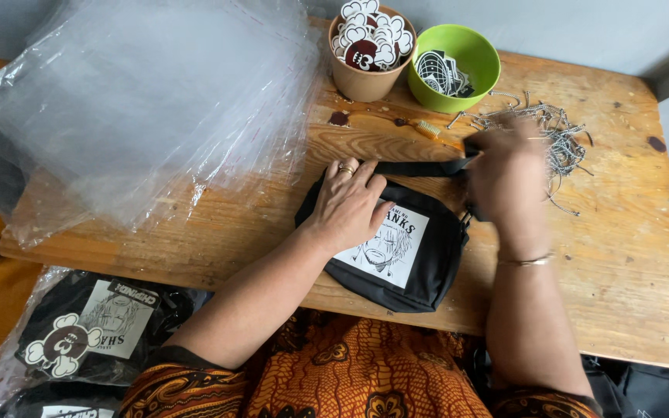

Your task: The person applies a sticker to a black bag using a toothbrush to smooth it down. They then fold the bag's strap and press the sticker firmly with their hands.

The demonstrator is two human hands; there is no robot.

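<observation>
wooden table (629, 255) — left hand (348, 203) on black pouch (420, 271)

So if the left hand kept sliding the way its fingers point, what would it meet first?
The left hand lies flat on the black pouch, fingers pointing up-right. It would probably first meet the black strap just past its fingertips, then the blurred right hand.
</observation>
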